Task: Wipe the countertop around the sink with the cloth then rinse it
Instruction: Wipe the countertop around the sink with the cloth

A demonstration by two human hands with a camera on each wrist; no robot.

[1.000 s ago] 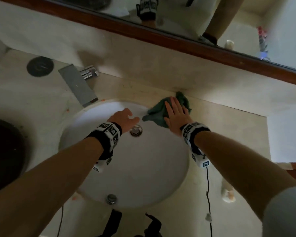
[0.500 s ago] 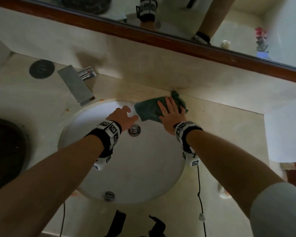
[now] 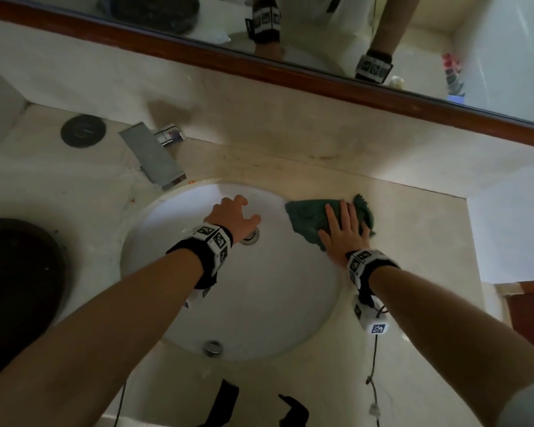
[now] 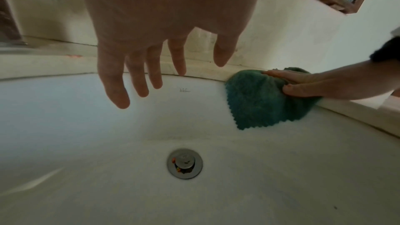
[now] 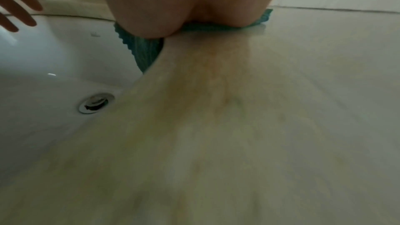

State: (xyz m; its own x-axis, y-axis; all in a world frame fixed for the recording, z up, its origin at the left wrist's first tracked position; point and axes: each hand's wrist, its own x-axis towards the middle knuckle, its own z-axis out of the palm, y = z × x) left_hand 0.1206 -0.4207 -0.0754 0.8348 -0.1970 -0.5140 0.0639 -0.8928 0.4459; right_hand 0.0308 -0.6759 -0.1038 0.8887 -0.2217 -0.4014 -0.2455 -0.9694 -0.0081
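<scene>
Left hand (image 3: pixel 233 217) at frame centre hovers over the white round ceramic sink (image 3: pixel 250 309), fingers (image 4: pixel 114 90) loosely spread, holding nothing, kept clear; right of it, right hand (image 3: pixel 342 234) presses flat, fingers straight, on the green fuzzy cloth (image 3: pixel 305 220) draped over the sink rim onto the beige stone tabletop (image 3: pixel 413 272), for wiping

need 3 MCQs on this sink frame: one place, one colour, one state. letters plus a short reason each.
1. Where is the cloth?
A. over the basin's back-right rim
B. on the faucet
C. in the drain

2. What colour is the cloth?
A. white
B. red
C. green

3. What is the left hand doing?
A. gripping the cloth
B. held open over the sink, holding nothing
C. turning the faucet

Key: 1 A, a corner hangs into the basin under the right hand; 2 C, green in all views; 3 B, fingers spread, nothing between them.
</scene>
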